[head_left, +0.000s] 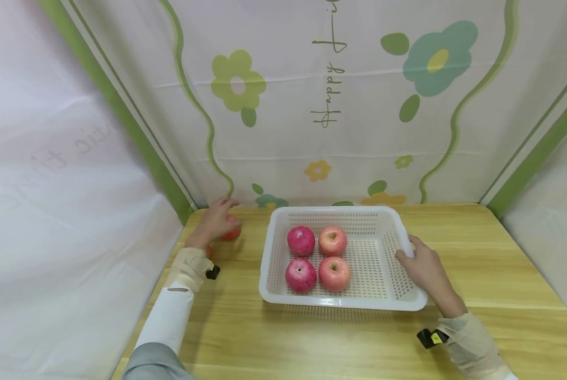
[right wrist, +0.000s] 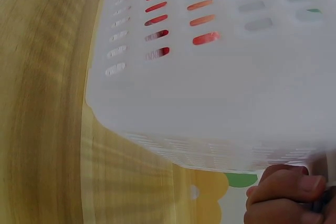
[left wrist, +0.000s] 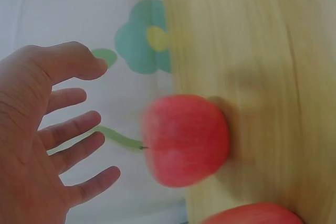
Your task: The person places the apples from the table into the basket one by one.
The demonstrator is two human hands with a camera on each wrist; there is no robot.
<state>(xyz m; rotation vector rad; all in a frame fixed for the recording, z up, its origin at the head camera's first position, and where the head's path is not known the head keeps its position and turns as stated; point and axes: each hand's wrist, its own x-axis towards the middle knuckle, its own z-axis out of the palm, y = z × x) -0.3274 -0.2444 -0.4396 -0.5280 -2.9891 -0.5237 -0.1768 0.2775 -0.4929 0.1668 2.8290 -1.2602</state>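
Note:
My left hand [head_left: 216, 221] hovers over a red apple [head_left: 231, 228] at the table's back left corner. In the left wrist view its fingers [left wrist: 79, 129] are spread, apart from that apple [left wrist: 186, 141]. A second loose apple [left wrist: 254, 214] lies nearer me, mostly hidden under the wrist in the head view. My right hand [head_left: 424, 267] grips the right rim of a white perforated plastic basket [head_left: 342, 302], thumb over the edge. Inside are two dark pink apples [head_left: 301, 241] at the left and two paler apples [head_left: 332, 241] beside them.
The wooden table [head_left: 340, 348] meets a flower-printed white curtain [head_left: 283, 137] at the back. More white fabric [head_left: 69, 184] hangs along the left side and the right side. The basket's right part shows bare mesh floor.

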